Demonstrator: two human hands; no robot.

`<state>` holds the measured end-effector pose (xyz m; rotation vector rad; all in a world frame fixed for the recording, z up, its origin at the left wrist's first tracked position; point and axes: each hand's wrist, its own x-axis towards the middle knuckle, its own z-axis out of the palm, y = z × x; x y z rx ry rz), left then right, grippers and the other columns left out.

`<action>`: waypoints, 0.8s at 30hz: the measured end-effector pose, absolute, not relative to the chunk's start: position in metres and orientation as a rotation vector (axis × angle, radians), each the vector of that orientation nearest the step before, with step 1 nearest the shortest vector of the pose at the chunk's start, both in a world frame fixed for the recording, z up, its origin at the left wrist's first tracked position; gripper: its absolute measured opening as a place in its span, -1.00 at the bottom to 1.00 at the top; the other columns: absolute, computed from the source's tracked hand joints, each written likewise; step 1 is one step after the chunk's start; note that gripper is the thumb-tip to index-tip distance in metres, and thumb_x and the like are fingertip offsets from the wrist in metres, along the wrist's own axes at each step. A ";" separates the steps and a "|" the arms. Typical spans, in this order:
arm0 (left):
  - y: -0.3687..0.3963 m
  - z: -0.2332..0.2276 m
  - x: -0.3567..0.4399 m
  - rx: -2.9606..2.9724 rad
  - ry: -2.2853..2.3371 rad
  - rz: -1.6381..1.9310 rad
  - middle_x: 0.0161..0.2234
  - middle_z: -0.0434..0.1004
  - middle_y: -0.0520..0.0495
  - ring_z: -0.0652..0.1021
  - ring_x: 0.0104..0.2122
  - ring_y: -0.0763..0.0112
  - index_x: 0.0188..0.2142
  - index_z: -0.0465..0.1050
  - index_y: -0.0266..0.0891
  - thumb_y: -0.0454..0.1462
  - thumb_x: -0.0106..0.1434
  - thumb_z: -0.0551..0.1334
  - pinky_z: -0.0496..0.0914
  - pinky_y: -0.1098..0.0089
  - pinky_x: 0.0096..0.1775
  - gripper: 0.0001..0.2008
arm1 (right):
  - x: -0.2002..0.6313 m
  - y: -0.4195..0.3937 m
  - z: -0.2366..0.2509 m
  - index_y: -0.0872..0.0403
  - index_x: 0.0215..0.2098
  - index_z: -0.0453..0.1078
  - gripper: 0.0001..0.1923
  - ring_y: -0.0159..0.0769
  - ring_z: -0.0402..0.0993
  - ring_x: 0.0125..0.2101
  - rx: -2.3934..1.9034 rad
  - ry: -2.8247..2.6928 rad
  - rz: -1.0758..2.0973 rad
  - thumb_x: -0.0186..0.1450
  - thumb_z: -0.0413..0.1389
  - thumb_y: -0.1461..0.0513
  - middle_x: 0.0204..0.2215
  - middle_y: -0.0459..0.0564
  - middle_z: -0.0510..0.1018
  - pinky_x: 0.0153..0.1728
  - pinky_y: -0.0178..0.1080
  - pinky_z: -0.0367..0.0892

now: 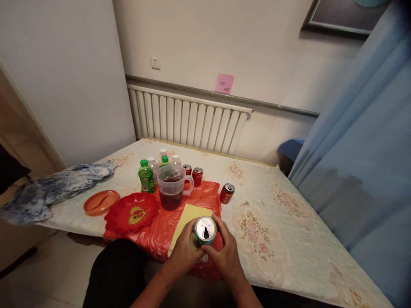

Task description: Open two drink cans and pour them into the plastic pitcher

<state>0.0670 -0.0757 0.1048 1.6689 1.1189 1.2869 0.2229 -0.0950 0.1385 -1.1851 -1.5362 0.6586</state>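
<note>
Both hands, left (185,252) and right (226,255), wrap an opened can (204,230) upright over the red bag (167,222), jug (171,186) beyond.

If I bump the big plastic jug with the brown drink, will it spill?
Probably, if bumped hard. The jug looks lidless and about half full, so the drink could slosh. It likely feels heavy, and the crinkly red plastic sheet underneath may let it slide.

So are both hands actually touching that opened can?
Touching. The head view shows the left hand and right hand wrapped round the can from both sides.
</note>
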 end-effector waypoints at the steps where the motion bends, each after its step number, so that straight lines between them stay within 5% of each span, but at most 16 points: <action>1: -0.075 0.105 0.067 1.671 1.100 1.277 0.14 0.43 -0.28 0.44 0.15 -0.03 0.16 0.28 -0.22 -0.11 0.07 0.41 0.29 0.00 0.19 -0.30 | 0.224 -0.095 0.139 0.02 0.20 0.35 -0.19 0.00 0.43 0.14 -1.179 -1.545 0.666 -0.05 0.26 0.40 0.11 0.08 0.52 0.20 0.00 0.30; 24: -0.078 0.106 0.067 1.629 1.146 1.284 0.09 0.49 -0.24 0.49 0.09 -0.04 0.12 0.34 -0.18 -0.11 -0.07 0.51 0.34 0.02 0.15 -0.24 | 0.225 -0.097 0.134 0.02 0.22 0.32 -0.15 0.00 0.41 0.17 -1.158 -1.577 0.655 -0.06 0.29 0.42 0.14 0.09 0.51 0.21 0.01 0.30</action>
